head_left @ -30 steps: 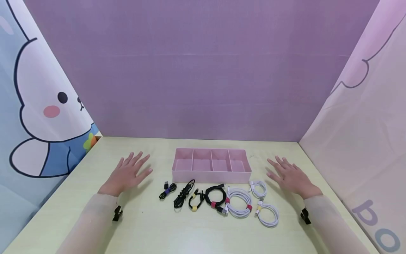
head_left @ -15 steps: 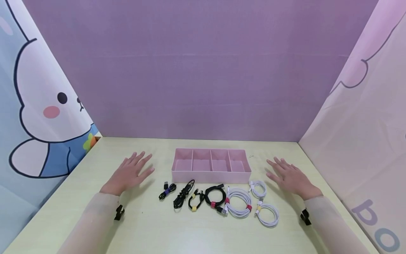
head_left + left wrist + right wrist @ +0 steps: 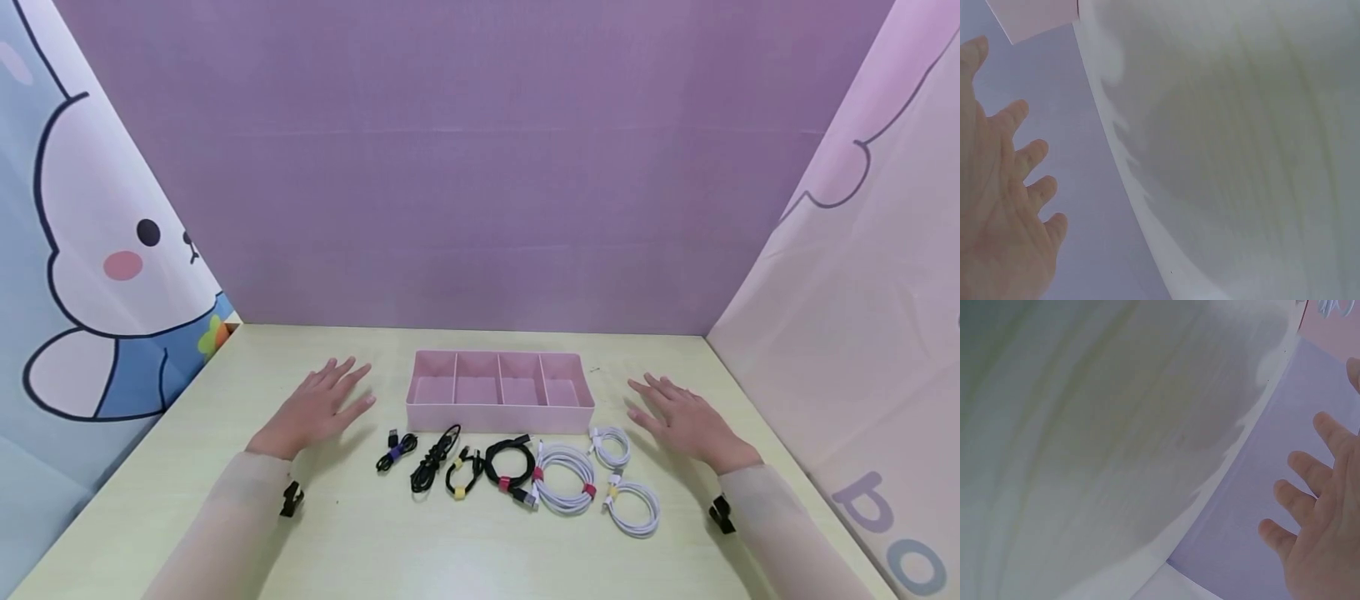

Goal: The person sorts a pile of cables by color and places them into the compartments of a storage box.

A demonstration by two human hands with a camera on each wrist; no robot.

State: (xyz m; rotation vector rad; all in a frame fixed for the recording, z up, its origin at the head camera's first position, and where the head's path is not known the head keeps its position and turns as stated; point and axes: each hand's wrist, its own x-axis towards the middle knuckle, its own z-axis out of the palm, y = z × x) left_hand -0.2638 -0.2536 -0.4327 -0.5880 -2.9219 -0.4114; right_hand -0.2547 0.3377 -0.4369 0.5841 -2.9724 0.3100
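Observation:
A pink box [image 3: 500,418] with several compartments stands in the middle of the table, nothing visible inside it. In front of it lie black cables: one with a purple tie [image 3: 397,452], a long bundle [image 3: 433,461], one with yellow ties [image 3: 463,475] and a coil with a red tie [image 3: 510,462]. White coiled cables lie to the right: a large one with red ties [image 3: 566,477], a small one [image 3: 611,447] and one with a yellow tie [image 3: 633,507]. My left hand [image 3: 315,410], fingers spread, is left of the box. My right hand [image 3: 692,423], also spread and holding nothing, is nearest the small white coil.
A pale wooden table [image 3: 420,550] carries everything. Behind it rises a purple backdrop [image 3: 480,167]. A curtain with a cartoon character [image 3: 112,217] borders the left side, and a pale pink curtain [image 3: 847,333] the right.
My left hand has moved a little to the right, toward the box. My right hand has shifted very slightly left and down. Box and cables stay where they were.

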